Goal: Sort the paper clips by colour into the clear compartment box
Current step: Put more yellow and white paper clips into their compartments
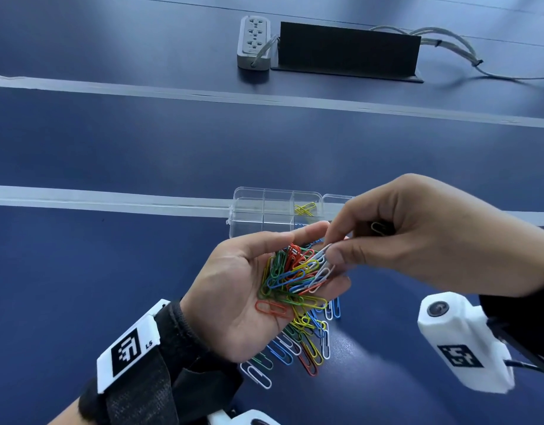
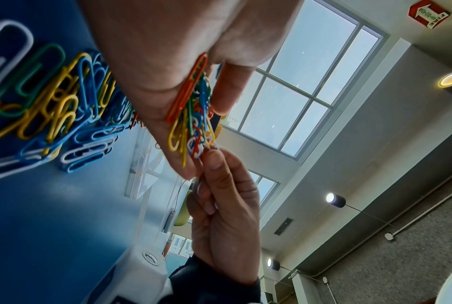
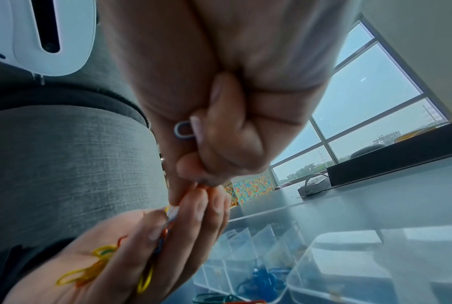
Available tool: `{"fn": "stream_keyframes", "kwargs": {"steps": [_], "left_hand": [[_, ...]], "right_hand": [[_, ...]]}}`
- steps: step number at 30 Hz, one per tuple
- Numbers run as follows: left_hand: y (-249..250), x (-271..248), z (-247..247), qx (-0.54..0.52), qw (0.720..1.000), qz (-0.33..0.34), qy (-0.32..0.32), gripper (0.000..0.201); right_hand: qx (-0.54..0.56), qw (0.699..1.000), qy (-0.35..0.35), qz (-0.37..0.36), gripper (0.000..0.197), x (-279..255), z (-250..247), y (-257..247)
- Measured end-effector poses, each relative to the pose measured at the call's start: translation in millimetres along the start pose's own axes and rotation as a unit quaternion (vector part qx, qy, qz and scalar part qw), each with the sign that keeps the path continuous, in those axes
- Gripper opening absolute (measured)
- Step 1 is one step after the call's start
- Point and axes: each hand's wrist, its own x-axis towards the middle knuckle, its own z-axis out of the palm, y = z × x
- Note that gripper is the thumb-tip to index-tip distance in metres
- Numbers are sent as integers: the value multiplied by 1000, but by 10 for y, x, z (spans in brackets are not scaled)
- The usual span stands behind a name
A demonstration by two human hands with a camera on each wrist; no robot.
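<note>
Thumb and forefinger of the right hand (image 1: 418, 237) are pinching a white paper clip (image 1: 321, 256) from the mixed handful of clips (image 1: 295, 277) that the left hand (image 1: 249, 289) is cupping palm up — its fingers loosely curled around them. More loose clips (image 1: 307, 342) are lying on the blue table (image 1: 111, 271) beneath, while the clear compartment box (image 1: 264, 207) is sitting just beyond — yellow clips (image 1: 305, 209) in one compartment.
</note>
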Motion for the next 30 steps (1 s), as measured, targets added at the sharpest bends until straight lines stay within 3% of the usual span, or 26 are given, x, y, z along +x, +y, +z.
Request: {"fn": "stream_keyframes", "kwargs": {"steps": [6,16,23,30], "left_hand": [[-2,-13,5,-10,1000,-5,6,49],[39,-24,36,-23,999,-21,15,48],[8,-23,44,-23,999,-14,20,39],[-29,-29,81,-11,999,-29,29,35]], "right_hand": [[-7,1000,-2,-6,12,14,-131,-50],[-107,991,-72,24,8,69,-83,-88],[-23,998,-54,24,18,242,-160,-130],[-207,978,6,39,13,834,-38,-268]]}}
